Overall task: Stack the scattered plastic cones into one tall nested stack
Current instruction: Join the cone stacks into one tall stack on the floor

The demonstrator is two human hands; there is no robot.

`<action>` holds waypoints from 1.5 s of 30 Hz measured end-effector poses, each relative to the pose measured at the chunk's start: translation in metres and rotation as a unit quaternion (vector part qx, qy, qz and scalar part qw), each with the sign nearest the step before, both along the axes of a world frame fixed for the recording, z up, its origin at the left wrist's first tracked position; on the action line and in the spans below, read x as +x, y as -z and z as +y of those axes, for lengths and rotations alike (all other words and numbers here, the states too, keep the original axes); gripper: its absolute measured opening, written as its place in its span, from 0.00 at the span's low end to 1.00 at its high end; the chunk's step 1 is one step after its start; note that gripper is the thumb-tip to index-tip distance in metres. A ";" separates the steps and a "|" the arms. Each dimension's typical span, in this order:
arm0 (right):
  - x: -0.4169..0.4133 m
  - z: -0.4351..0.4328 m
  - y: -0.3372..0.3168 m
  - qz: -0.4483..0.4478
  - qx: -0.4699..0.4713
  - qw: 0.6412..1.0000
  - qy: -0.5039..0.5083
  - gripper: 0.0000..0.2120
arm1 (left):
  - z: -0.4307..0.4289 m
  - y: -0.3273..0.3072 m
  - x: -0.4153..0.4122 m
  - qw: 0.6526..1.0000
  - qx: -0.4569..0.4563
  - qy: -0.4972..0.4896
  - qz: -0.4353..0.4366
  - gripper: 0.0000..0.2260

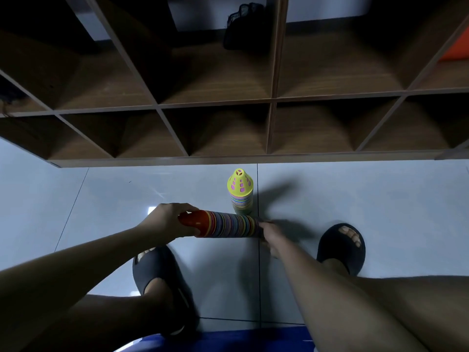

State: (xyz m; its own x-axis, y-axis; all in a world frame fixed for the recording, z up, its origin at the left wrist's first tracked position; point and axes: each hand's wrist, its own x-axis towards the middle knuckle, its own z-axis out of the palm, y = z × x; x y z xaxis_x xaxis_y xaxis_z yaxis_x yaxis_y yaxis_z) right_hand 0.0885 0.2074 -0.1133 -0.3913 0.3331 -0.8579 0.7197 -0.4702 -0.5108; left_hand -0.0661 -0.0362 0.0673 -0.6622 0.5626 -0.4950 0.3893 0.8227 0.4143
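1. You are holding a lying stack [228, 224] of nested cones low at the floor [355, 199]. Its long axis is running left to right, with the red tip pointing to your left and the wide open end to your right. I cannot tell whether it is resting on the tile.
2. Your left hand [165, 222] is curling its fingers over the red tip and gripping it. Your right hand [272, 235] is meeting the wide end, but it is blurred, so I cannot tell whether it is pinching the rim or only pressing on it.
3. The standing stack [241, 201], capped by a yellow cone [239, 184], is rising upright just behind the lying stack's right end, nearer your right hand.
4. As I judge it, the two axes are sitting crosswise, so the coming move is calling for the red tip to swing up and the open end to come down over the yellow cone.
5. The floor is showing as pale, glossy tile, so a nudged stack may slide.
6. A dark wooden shelf unit [215, 105] of open cubbies is facing you.
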 end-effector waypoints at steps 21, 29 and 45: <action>0.009 -0.015 -0.134 0.054 0.020 0.998 -0.006 0.07 | 0.020 -0.158 0.024 0.973 0.207 -0.105 0.018 0.19; 0.000 -0.023 -0.196 0.123 0.002 0.992 0.001 0.07 | 0.040 -0.224 0.025 0.939 0.318 -0.099 0.089 0.23; -0.043 0.016 -0.234 0.235 0.060 0.969 0.038 0.07 | 0.115 -0.270 0.004 0.872 0.422 -0.058 0.243 0.21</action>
State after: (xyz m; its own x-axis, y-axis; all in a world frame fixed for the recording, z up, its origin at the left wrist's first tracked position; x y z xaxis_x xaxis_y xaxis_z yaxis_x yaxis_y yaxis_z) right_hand 0.0454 0.2236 0.1211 -0.6999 0.4629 -0.5438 0.3590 -0.4303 -0.8283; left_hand -0.0622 0.0792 0.3369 -0.7545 0.5067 0.4171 0.6222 0.3501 0.7002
